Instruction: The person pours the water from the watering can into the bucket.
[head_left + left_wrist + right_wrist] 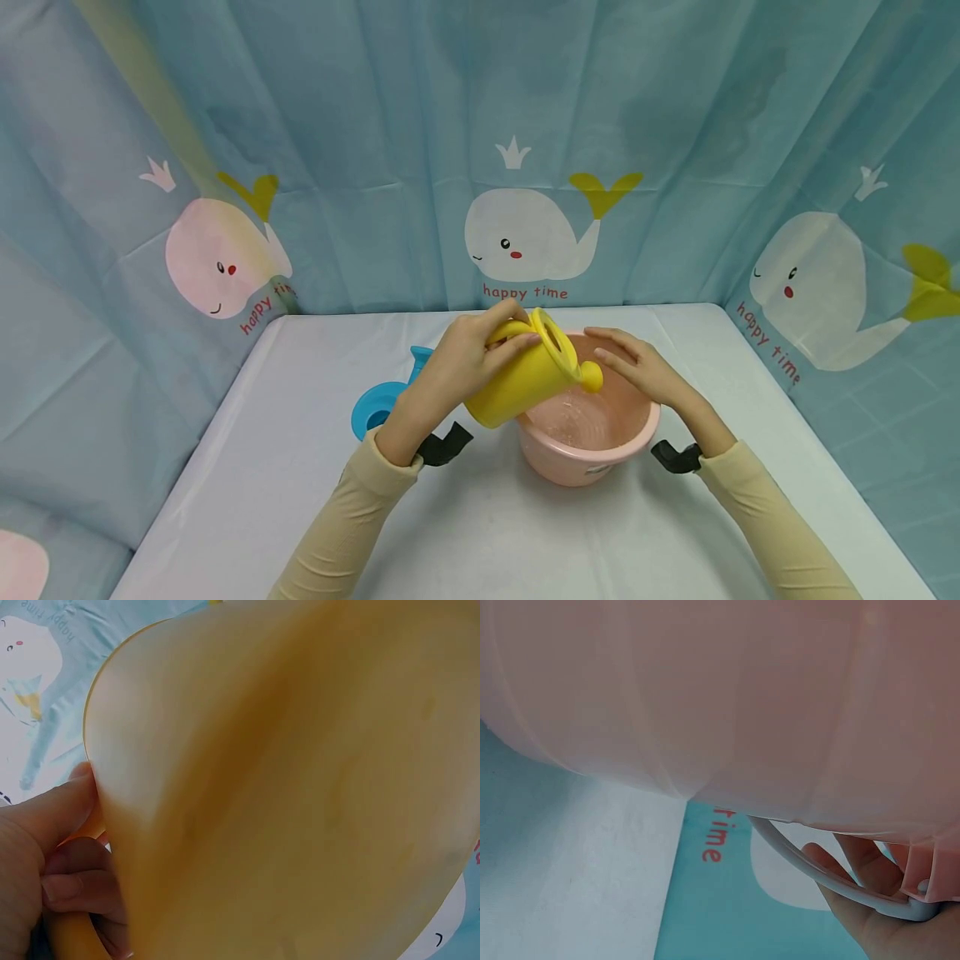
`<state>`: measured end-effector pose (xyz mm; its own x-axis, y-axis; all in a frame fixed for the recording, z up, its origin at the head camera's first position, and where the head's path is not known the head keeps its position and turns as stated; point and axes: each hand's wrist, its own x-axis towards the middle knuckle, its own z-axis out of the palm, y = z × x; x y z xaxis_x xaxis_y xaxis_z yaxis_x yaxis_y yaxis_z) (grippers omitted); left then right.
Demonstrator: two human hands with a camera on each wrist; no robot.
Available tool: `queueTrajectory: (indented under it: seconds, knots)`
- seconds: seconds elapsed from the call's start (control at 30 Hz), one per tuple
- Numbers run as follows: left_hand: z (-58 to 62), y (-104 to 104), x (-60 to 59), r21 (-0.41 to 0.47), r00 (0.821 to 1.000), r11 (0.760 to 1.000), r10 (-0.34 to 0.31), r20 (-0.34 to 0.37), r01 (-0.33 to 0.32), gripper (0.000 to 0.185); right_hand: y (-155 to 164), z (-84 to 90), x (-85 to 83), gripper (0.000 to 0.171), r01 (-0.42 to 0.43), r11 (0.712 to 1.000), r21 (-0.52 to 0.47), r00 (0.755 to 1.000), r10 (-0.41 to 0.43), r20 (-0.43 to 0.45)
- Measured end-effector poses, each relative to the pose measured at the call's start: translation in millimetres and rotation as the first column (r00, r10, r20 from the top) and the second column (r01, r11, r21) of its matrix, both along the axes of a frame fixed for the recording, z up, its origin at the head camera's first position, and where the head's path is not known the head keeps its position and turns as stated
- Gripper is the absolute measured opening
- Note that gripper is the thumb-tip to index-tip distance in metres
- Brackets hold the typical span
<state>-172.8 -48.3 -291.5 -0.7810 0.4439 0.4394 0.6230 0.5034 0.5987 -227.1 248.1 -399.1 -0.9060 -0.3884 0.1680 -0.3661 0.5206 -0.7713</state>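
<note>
a blue curtain (420, 108) printed with white whales and the words "happy time" hangs around the back and both sides of the scene. in front of it stands the desk (495, 533), covered in a pale, whitish sheet.

near the middle of the desk sits a pink bucket (592, 454), upright, with its mouth open to the head camera and something wet glinting inside. the right wrist view shows its ribbed pink wall (727, 697) very close up, with a thin white handle (832, 881) hanging at its rim.

a yellow watering can (525, 379) is held above the bucket's left rim, tilted so that its rounded spout tip reaches over the bucket's opening. in the left wrist view its yellow body (300, 787) fills nearly the whole picture.

the left hand (468, 354) has its fingers curled round the yellow handle at the top of the can, with the thumb against the can's body; the left wrist view shows those fingers (75, 889) wrapped about the handle. the right hand (645, 367) lies on the far right rim of the bucket, fingers stretched out and fairly straight over the edge, gripping nothing that i can make out; in the right wrist view the palm (877, 915) sits just behind the white handle.

a blue object (378, 404) lies on the desk to the left, partly hidden behind the left forearm, so its kind is not clear.
</note>
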Motion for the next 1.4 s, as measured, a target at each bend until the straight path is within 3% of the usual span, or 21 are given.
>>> queueTrajectory:
  seconds: [1.4]
  knots:
    - [-0.2,-0.8,0.3,0.010,1.000,1.000,-0.011,-0.010,0.011,0.017,-1.2,0.2,0.0,0.043,0.007,1.000,0.006,1.000,-0.007,0.013]
